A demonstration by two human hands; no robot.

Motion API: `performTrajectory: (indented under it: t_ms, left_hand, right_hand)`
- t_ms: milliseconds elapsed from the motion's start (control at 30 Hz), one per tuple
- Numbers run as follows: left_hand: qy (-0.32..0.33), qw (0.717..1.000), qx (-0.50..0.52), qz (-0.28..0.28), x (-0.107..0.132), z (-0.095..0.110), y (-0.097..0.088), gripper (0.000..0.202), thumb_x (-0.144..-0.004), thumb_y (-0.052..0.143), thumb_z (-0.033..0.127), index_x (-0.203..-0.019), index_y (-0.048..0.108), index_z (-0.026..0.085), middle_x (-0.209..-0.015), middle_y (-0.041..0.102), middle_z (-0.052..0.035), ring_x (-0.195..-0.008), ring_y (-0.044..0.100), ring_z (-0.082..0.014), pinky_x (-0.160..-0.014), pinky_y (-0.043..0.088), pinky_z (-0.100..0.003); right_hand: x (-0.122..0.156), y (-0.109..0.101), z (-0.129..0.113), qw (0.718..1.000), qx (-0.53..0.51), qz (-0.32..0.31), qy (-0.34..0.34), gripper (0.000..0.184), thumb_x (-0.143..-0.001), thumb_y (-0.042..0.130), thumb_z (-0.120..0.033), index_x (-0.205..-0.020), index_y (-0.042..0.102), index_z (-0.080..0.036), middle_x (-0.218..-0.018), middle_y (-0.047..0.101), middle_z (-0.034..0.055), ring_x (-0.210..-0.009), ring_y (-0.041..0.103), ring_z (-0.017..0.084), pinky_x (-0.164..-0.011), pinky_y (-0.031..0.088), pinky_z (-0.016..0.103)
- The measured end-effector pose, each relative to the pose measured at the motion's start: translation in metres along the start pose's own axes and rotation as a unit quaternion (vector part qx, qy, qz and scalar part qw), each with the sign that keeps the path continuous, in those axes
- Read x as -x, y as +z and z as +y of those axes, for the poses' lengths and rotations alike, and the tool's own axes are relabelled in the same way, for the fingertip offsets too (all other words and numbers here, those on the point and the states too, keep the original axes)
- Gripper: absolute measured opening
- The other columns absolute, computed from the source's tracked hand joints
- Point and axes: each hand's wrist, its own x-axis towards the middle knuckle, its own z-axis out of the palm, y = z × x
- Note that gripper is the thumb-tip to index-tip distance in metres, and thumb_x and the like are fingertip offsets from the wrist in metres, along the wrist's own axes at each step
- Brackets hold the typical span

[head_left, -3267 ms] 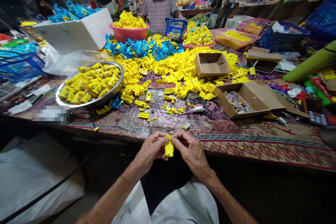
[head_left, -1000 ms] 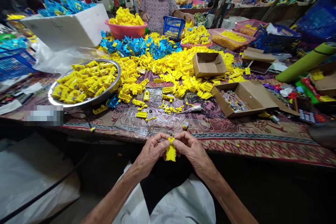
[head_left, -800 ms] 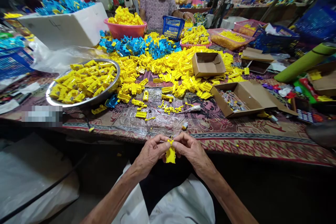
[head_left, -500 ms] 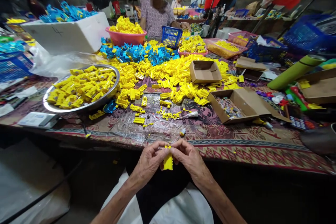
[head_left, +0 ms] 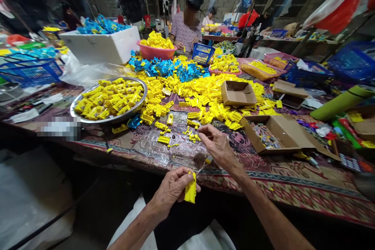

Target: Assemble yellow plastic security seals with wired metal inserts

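My left hand [head_left: 172, 191] is closed round a yellow plastic part [head_left: 190, 192] and holds it upright below the table's near edge. My right hand [head_left: 218, 146] is stretched out over the table. Its thumb and forefinger are pinched together just right of a few small loose yellow bits [head_left: 193, 137]. What the pinch holds, if anything, is hidden. A thin wire with a small connector [head_left: 208, 160] lies on clear plastic film between the two hands.
A metal bowl [head_left: 133, 107] of yellow parts sits at the left, and a heap of yellow parts [head_left: 205, 93] and blue parts [head_left: 166, 68] spreads behind. Two open cardboard boxes [head_left: 281, 127] stand at the right. A person [head_left: 187, 27] works at the far side.
My right hand has let go of the yellow part and reached forward onto the table. My left hand has kept the part and dropped slightly. The view has tilted up.
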Motion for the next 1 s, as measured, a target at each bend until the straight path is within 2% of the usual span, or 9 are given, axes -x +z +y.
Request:
performTrajectory:
  t_ms: [167, 267, 333, 500, 567, 633, 767, 867, 1000]
  left_hand:
    - [0.007, 0.999, 0.03, -0.012, -0.002, -0.008, 0.002, 0.033, -0.082, 0.064, 0.046, -0.091, 0.06, 0.014, -0.072, 0.073, -0.0074, -0.05, 0.05, -0.0088, -0.042, 0.025, -0.018]
    - [0.017, 0.999, 0.034, -0.013, -0.003, -0.01, 0.003, 0.034, -0.082, 0.063, 0.047, -0.088, 0.06, 0.014, -0.075, 0.073, -0.0091, -0.051, 0.051, -0.0089, -0.042, 0.026, -0.018]
    - [0.027, 0.998, 0.049, -0.01, -0.003, -0.01, 0.003, 0.034, -0.083, 0.063, 0.048, -0.087, 0.06, 0.014, -0.077, 0.073, -0.009, -0.051, 0.051, -0.0082, -0.042, 0.027, -0.017]
    - [0.039, 0.993, 0.108, 0.029, -0.009, -0.007, -0.001, 0.034, -0.083, 0.064, 0.046, -0.093, 0.061, 0.015, -0.072, 0.068, -0.0039, -0.046, 0.044, -0.0054, -0.039, 0.026, -0.016]
    - [0.05, 0.991, 0.119, 0.03, -0.013, -0.005, -0.001, 0.032, -0.084, 0.063, 0.046, -0.093, 0.061, 0.015, -0.072, 0.067, -0.0026, -0.045, 0.042, -0.0044, -0.039, 0.027, -0.015]
    - [0.055, 0.99, 0.125, 0.028, -0.016, -0.004, 0.001, 0.032, -0.086, 0.062, 0.047, -0.093, 0.06, 0.015, -0.074, 0.067, -0.0024, -0.046, 0.042, -0.0042, -0.04, 0.027, -0.015]
    - [0.055, 0.99, 0.121, 0.041, -0.022, -0.001, 0.007, 0.032, -0.085, 0.064, 0.046, -0.095, 0.059, 0.016, -0.077, 0.068, -0.0026, -0.05, 0.047, -0.0055, -0.041, 0.03, -0.014]
    - [0.052, 0.991, 0.112, 0.049, -0.025, 0.001, 0.011, 0.031, -0.084, 0.064, 0.046, -0.094, 0.059, 0.017, -0.077, 0.068, -0.0015, -0.049, 0.048, -0.0052, -0.041, 0.031, -0.015]
    - [0.052, 0.991, 0.108, 0.055, -0.026, 0.004, 0.015, 0.032, -0.082, 0.066, 0.046, -0.091, 0.059, 0.017, -0.077, 0.068, -0.0006, -0.047, 0.048, -0.0045, -0.041, 0.031, -0.015]
  right_hand:
    - [-0.02, 0.063, -0.011, 0.982, 0.038, -0.125, -0.139, 0.01, -0.088, 0.056, -0.017, -0.094, 0.064, -0.02, -0.09, 0.065, 0.0017, -0.083, 0.059, 0.016, -0.077, 0.043, 0.027]
    - [-0.028, 0.095, -0.012, 0.975, 0.062, -0.151, -0.152, 0.012, -0.085, 0.057, -0.012, -0.092, 0.064, -0.019, -0.09, 0.062, 0.0014, -0.089, 0.057, 0.017, -0.083, 0.041, 0.028]
    - [-0.033, 0.101, -0.013, 0.976, 0.062, -0.152, -0.141, 0.015, -0.085, 0.054, -0.007, -0.085, 0.063, -0.018, -0.084, 0.059, 0.0002, -0.083, 0.056, 0.015, -0.081, 0.041, 0.027]
    - [-0.022, 0.057, -0.014, 0.982, 0.036, -0.152, -0.106, 0.01, -0.087, 0.054, -0.016, -0.093, 0.062, -0.02, -0.084, 0.06, -0.0003, -0.075, 0.054, 0.014, -0.071, 0.043, 0.025]
    - [0.0, 0.029, -0.009, 0.981, -0.09, -0.171, 0.02, 0.011, -0.091, 0.052, -0.026, -0.093, 0.06, -0.02, -0.073, 0.058, -0.0025, -0.062, 0.052, 0.012, -0.059, 0.042, 0.024]
    - [0.028, 0.005, -0.001, 0.954, -0.2, -0.174, 0.137, 0.019, -0.09, 0.056, -0.038, -0.091, 0.059, -0.019, -0.067, 0.057, -0.0031, -0.057, 0.052, 0.011, -0.056, 0.042, 0.023]
    - [0.075, -0.02, 0.018, 0.903, -0.322, -0.102, 0.267, 0.036, -0.08, 0.068, -0.05, -0.093, 0.058, -0.019, -0.077, 0.064, -0.0006, -0.058, 0.056, 0.01, -0.056, 0.047, 0.024]
    - [0.089, -0.028, 0.03, 0.898, -0.318, -0.065, 0.297, 0.041, -0.075, 0.073, -0.051, -0.097, 0.058, -0.02, -0.076, 0.064, -0.0018, -0.059, 0.058, 0.011, -0.057, 0.049, 0.025]
    - [0.093, -0.037, 0.041, 0.941, -0.22, -0.071, 0.248, 0.033, -0.08, 0.069, -0.047, -0.096, 0.06, -0.02, -0.068, 0.062, -0.0026, -0.061, 0.061, 0.014, -0.058, 0.05, 0.026]
